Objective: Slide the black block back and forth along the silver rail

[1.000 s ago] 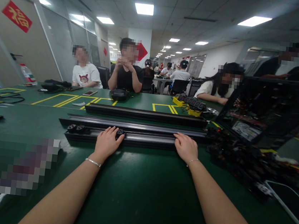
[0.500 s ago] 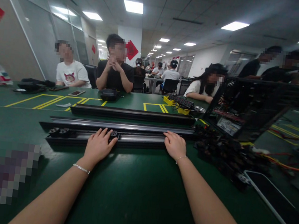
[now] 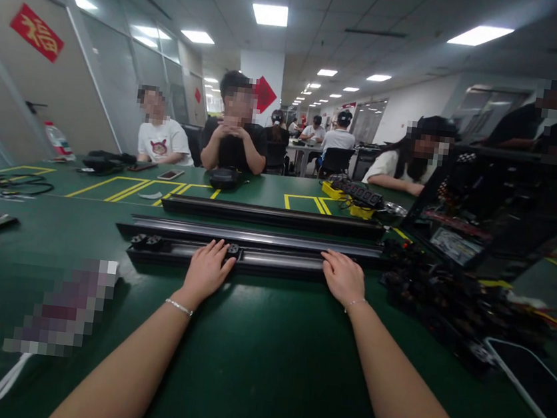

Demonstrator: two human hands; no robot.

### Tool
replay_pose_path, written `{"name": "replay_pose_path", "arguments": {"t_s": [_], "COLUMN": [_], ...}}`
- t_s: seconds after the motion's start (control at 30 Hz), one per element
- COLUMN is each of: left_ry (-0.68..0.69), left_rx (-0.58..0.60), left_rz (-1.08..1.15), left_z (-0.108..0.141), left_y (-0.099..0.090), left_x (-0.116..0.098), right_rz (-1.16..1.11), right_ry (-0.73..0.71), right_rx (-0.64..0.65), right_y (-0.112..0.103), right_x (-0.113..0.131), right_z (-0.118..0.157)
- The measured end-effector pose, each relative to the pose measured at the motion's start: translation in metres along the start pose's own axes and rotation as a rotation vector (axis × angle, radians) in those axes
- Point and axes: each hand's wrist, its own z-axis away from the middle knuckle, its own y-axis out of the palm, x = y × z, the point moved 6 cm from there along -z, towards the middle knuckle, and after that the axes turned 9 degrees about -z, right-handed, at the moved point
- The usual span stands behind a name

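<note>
Across the green table in front of me lies a long black rail (image 3: 282,263) with a shiny metal-like strip along it. My left hand (image 3: 208,271) rests on its middle part, fingers stretched forward and slightly spread. Beside those fingertips is a small round black part (image 3: 233,250); a similar pair (image 3: 146,242) sits at the rail's left end. My right hand (image 3: 344,278) lies over the right end, its fingers extended and partly hiding it. Just behind run a second long rail (image 3: 265,238) and a third, darker one (image 3: 272,216).
On the right stand an open computer case (image 3: 455,246) and a heap of black parts (image 3: 423,303), with a phone (image 3: 534,386) nearer me. A blurred-out strapped item (image 3: 63,305) lies left. Several people sit beyond the table, near a power strip (image 3: 355,192).
My view has turned a little left, so everything appears shifted to the right. Both hands keep their places on the rail, and the rails have not visibly moved.
</note>
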Motion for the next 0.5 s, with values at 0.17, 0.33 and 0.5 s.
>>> {"name": "replay_pose_path", "arguments": {"t_s": [0.17, 0.33, 0.5], "left_ry": [-0.016, -0.038, -0.089], "left_rx": [-0.026, -0.037, -0.040], "left_rz": [0.019, 0.040, 0.053], "left_z": [0.005, 0.008, 0.010], "left_y": [-0.002, -0.003, -0.007], "left_x": [-0.002, -0.003, -0.006], "right_rz": [0.011, 0.034, 0.047], "right_ry": [-0.059, -0.063, -0.029], "right_rx": [0.029, 0.041, 0.045], "right_y": [0.002, 0.003, 0.003], "right_x": [-0.002, -0.001, 0.000], "right_z": [0.006, 0.010, 0.011]}}
